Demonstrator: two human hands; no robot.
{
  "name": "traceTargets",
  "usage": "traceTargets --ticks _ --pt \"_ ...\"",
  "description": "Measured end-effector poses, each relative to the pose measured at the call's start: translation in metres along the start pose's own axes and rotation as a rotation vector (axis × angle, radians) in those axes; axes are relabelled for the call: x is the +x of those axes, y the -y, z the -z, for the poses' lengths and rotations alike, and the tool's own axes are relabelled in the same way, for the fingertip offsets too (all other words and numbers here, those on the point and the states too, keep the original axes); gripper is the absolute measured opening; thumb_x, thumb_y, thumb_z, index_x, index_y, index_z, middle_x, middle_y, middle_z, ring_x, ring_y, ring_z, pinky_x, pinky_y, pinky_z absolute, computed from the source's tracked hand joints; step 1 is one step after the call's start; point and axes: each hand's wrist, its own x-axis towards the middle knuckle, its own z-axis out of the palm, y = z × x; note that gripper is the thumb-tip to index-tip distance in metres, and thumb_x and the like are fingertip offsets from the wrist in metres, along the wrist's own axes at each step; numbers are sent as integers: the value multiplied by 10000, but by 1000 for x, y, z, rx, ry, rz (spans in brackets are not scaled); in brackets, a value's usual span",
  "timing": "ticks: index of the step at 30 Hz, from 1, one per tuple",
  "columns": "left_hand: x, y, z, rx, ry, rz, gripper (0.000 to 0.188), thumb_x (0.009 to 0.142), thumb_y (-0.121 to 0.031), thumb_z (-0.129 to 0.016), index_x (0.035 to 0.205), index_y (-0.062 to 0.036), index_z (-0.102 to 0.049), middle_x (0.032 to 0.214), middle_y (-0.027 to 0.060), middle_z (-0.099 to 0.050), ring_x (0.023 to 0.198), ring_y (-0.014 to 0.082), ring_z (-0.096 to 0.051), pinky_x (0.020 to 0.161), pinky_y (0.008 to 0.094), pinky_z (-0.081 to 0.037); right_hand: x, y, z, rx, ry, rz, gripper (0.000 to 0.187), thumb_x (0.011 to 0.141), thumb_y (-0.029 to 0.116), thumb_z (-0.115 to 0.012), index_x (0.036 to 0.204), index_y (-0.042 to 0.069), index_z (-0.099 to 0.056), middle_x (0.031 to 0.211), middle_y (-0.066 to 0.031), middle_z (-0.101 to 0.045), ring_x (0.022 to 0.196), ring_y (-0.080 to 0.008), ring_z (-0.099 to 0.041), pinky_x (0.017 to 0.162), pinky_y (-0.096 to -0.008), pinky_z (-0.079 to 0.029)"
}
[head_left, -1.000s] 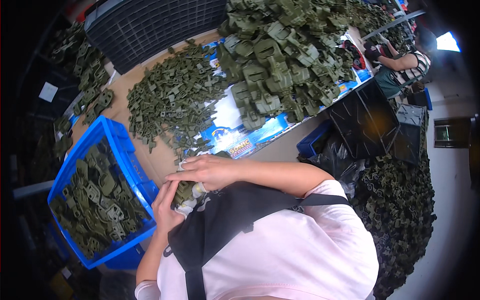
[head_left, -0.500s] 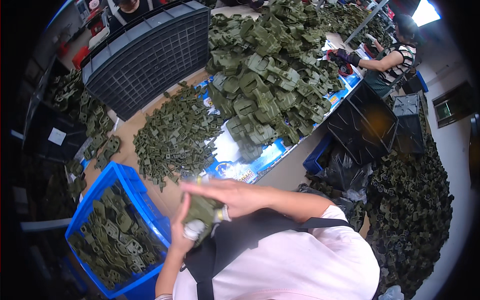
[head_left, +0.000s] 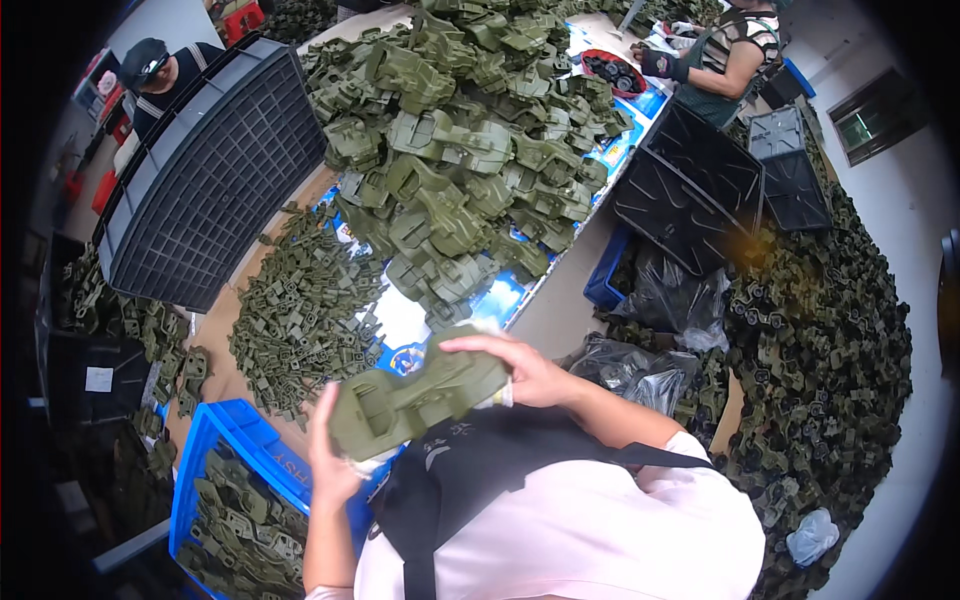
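Between my two hands is an olive-green plastic toy vehicle body (head_left: 420,393), tilted with its right end higher. My left hand (head_left: 332,450) grips its lower left end, thumb side up along the edge. At the other end my right hand (head_left: 527,370) holds it, fingers over the top edge. Whitish wraps show on the fingers of both hands. Just beyond lie a heap of small green parts (head_left: 300,310) and a tall pile of similar vehicle bodies (head_left: 450,190) on the table.
A blue crate (head_left: 235,425) of green parts stands at my left. A large black crate (head_left: 215,175) rests on its side on the table. Black crates (head_left: 690,185), plastic bags (head_left: 680,300) and a big parts heap (head_left: 820,380) fill the right. Two people (head_left: 725,65) (head_left: 165,80) work across.
The vehicle body has turned from close against my chest to lie lengthwise between my hands, which have moved apart. My view has shifted, so the table stuff sits farther left.
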Motion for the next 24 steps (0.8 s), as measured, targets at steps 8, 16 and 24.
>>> traceTargets --ticks 8,16,24 --pt "94 -30 -42 369 13 -307 1029 605 -328 -792 1385 -49 -181 1358 198 -325 1259 306 -333 1032 422 -274 44 25 105 -429 -197 309 477 678 218 -729 1112 83 -586 1137 -104 -569 1109 -289 -478 963 -390 -340" --pt "55 -16 8 322 -466 -90 652 765 -158 -613 1348 -64 -337 1341 135 -392 1268 250 -346 1064 392 -219 247 -35 287 -703 -1258 438 613 733 89 -629 1295 56 -387 1189 -200 -501 1093 -340 -444 970 -392 -304" --pt "-62 2 50 383 -906 174 537 810 -195 -590 1289 -20 -425 1295 116 -456 1222 213 -405 1007 346 -307 319 -42 268 -1859 -829 154 809 663 242 -675 1373 195 -289 858 -141 -616 717 -321 -591 645 -421 -473"
